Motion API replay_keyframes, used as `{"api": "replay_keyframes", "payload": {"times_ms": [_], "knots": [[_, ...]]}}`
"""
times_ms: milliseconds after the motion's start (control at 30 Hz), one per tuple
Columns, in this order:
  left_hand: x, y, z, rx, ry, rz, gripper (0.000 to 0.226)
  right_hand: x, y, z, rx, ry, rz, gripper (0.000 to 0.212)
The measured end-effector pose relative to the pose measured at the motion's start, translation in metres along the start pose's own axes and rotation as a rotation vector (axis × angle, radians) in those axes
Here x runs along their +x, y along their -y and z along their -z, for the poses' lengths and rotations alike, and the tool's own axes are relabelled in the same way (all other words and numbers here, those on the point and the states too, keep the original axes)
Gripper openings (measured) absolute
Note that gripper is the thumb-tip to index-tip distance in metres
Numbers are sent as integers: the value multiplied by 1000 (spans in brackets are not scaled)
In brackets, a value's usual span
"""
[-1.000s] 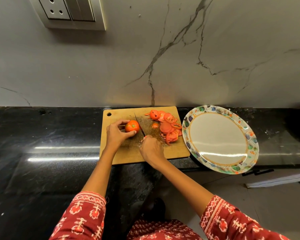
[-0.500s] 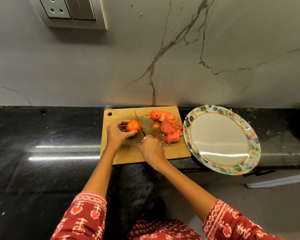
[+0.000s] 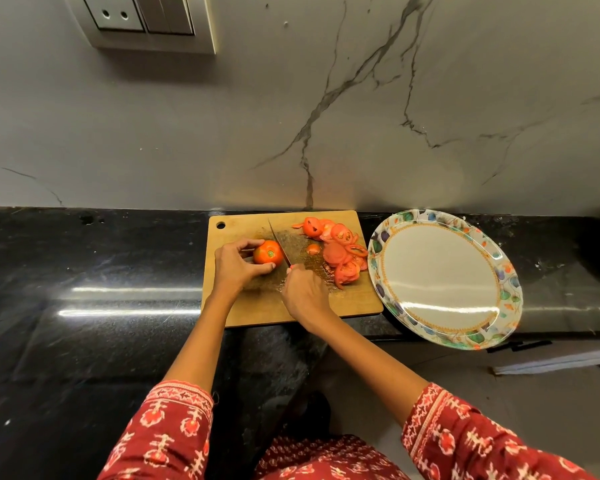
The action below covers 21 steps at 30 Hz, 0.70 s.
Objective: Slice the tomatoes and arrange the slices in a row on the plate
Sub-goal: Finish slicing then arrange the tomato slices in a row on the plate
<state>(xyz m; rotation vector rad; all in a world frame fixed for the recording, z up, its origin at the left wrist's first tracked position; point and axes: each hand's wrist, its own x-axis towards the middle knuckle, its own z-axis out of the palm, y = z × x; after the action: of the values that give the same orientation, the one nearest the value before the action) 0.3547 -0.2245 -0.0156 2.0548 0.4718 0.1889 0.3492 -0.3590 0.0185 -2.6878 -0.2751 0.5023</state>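
Little has moved since a moment ago: both hands stay as they were, with the knife still at the tomato's right side.

On the black counter lies a wooden board. At its left, the left hand holds the whole tomato, fingers curled over the top and thumb under its near side, stem scar facing up. Just right of it the knife blade runs away from the person, touching the tomato's right flank. The right hand grips the handle, fingers wrapped round it; the handle is mostly hidden. Further right, a heap of cut slices sits on the board's far right corner. Beside the board, a patterned plate overhangs the counter edge, bearing no slices.
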Motion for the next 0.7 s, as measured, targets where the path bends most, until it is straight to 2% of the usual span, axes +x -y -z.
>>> {"api": "replay_keyframes", "payload": {"times_ms": [433,700], "knots": [[10,-9,7,-18,47,85,49,16,1,-4,4,36,-3,29],[6,-7,5,-34,12,95,48,29,5,-4,56,56,15,29]]}}
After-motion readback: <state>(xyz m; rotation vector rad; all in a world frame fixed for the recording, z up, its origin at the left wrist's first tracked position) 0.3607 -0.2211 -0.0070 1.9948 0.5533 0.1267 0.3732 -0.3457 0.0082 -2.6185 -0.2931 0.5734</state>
